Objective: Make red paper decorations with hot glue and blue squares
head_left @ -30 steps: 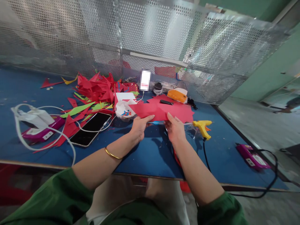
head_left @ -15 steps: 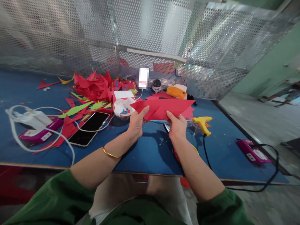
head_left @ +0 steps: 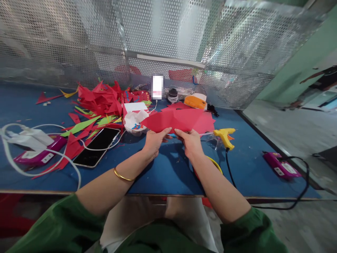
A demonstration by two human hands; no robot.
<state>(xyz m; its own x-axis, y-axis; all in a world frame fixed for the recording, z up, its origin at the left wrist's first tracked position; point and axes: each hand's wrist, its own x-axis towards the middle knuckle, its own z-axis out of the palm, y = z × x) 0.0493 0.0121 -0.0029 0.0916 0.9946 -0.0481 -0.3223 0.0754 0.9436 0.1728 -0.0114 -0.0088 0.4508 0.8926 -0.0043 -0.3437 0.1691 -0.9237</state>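
A wide piece of red paper (head_left: 175,120) with pointed ends is held up in front of me, over the blue table. My left hand (head_left: 155,140) pinches its lower edge, thumb in front and fingers behind. My right hand (head_left: 189,140) pinches the same edge close beside it, thumb tips nearly meeting. More red sheets lie partly hidden behind the held piece. To the right lies a yellow glue gun (head_left: 225,137) with a black cord. A ring with yellow handle edge (head_left: 217,164) shows under my right forearm.
Red and green paper scraps (head_left: 98,100) pile up at the left. Nearby are a phone (head_left: 97,147), a purple power strip (head_left: 43,154) with white cables and a bowl (head_left: 135,123). Another purple strip (head_left: 281,167) sits right. A perforated screen (head_left: 168,38) stands behind; a person (head_left: 325,82) is far right.
My right hand has slid left along the red paper's lower edge to meet my left hand. The paper now shows a broader face. The view has shifted slightly.
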